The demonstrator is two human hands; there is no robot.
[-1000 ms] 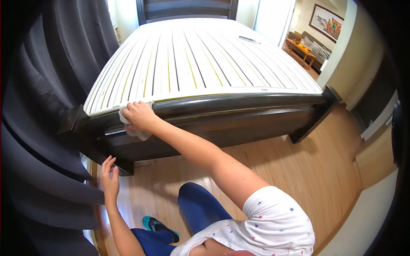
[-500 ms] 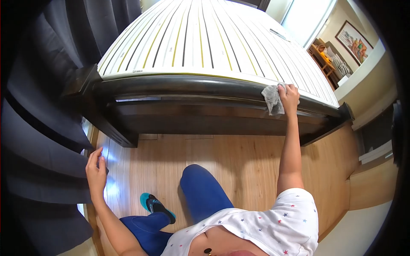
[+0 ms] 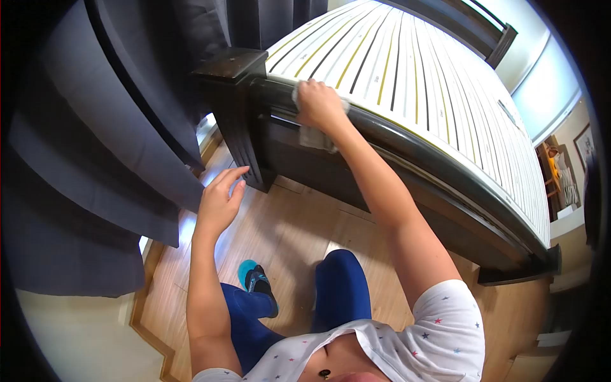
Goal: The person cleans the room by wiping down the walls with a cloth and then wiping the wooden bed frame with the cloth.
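Near the left end of a dark, glossy footboard rail, a right hand is closed over a grey cloth, fingers bent across the top and pressed against the wood. The cloth lies bunched between palm and rail, with one fold hanging down the front side, just beside the square corner post. The left hand is held lower, apart from the bed frame as far as one can judge from this angle, its fingers loosely spread, slightly curved and gripping nothing. A striped white mattress meets the rail from behind and runs back to a dark headboard. Grey curtains hang on the left, near the left hand and the post. Below, a blue trouser leg is bent at the knee over the wooden floor, and a turquoise and black slipper shows beside it. Some flat thing rests toward the far right side of the mattress, too small to name with confidence.
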